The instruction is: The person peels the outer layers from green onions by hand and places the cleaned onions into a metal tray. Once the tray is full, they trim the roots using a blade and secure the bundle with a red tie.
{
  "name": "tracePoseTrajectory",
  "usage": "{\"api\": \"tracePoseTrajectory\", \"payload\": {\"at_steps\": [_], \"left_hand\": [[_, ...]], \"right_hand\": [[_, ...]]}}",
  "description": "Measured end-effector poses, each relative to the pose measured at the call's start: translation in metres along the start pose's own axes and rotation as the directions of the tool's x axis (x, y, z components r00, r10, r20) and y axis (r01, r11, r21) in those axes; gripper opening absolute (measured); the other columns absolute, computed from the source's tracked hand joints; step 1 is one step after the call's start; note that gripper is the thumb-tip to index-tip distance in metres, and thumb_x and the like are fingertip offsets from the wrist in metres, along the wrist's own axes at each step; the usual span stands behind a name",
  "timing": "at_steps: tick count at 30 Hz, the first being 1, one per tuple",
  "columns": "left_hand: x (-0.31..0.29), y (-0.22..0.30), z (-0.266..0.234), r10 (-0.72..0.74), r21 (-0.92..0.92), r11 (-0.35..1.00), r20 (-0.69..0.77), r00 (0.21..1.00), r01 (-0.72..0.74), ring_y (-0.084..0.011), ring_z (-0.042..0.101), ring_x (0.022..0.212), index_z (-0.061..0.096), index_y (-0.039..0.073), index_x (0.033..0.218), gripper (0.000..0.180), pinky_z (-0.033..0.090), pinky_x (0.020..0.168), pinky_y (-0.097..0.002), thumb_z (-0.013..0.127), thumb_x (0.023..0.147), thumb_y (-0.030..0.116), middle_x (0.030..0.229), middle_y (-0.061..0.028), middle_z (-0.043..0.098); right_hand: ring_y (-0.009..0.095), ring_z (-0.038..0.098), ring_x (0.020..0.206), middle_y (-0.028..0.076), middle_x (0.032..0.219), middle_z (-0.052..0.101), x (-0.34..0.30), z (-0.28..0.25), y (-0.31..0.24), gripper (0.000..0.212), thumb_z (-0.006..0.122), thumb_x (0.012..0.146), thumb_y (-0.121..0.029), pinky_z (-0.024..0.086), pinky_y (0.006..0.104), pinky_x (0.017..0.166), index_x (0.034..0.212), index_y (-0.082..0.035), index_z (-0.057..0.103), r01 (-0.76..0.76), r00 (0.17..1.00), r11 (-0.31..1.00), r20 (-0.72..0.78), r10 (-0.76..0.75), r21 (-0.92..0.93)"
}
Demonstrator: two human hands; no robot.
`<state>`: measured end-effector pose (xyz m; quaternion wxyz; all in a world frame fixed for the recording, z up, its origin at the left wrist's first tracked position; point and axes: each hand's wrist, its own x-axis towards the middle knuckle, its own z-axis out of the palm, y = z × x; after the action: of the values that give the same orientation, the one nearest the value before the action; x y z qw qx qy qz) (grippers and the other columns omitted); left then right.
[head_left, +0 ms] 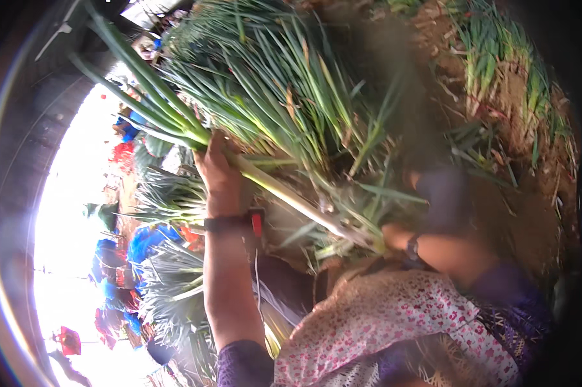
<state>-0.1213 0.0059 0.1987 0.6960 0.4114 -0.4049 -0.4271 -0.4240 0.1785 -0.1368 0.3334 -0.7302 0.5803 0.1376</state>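
A large green onion (284,193) lies slantwise across the middle, its green leaves at the upper left and its pale stem running down to the right. My left hand (218,169) is wrapped round it where the leaves begin to fan out. At the root end, my right hand (397,237) is closed on the stem; its fingers are blurred and partly hidden. Loose green leaves and peelings (368,206) surround that end. A big heap of green onions (265,77) lies just beyond my hands.
More green onions lie in bundles (175,277) along my left side. Others stand on the brown ground (497,58) at the far right. Blue and red bags or cloths (117,271) show at the bright left edge. A flower-patterned cloth (394,303) covers my lap.
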Motion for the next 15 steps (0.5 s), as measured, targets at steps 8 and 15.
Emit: {"api": "tracePoseTrajectory", "payload": {"at_steps": [8, 15], "left_hand": [[0.014, 0.054, -0.040, 0.093, 0.082, 0.993, -0.074, 0.993, -0.087, -0.0166, 0.052, 0.054, 0.048, 0.005, 0.094, 0.019, 0.046, 0.047, -0.0295, 0.060, 0.079, 0.006, 0.072, -0.0054, 0.050], [0.037, 0.143, -0.081, 0.208, 0.509, 0.841, 0.011, 0.978, -0.185, -0.0142, 0.053, 0.064, 0.051, 0.004, 0.096, 0.014, 0.045, 0.052, -0.0265, 0.056, 0.085, 0.011, 0.079, -0.0070, 0.053]], "right_hand": [[0.036, 0.059, 0.091, 0.016, 0.099, 0.063, 0.022, 0.019, 0.021, 0.027, 0.060, 0.078, -0.024, 0.046, 0.0493, 0.072, 0.095, -0.004, 0.067, -0.053, 0.967, 0.953, 0.221, 0.124, -0.299], [0.033, 0.063, 0.083, 0.016, 0.087, 0.065, 0.011, 0.005, 0.033, 0.024, 0.060, 0.070, -0.018, 0.049, 0.0443, 0.070, 0.086, -0.003, 0.069, 0.108, 0.968, 0.860, 0.249, 0.023, -0.499]]}}
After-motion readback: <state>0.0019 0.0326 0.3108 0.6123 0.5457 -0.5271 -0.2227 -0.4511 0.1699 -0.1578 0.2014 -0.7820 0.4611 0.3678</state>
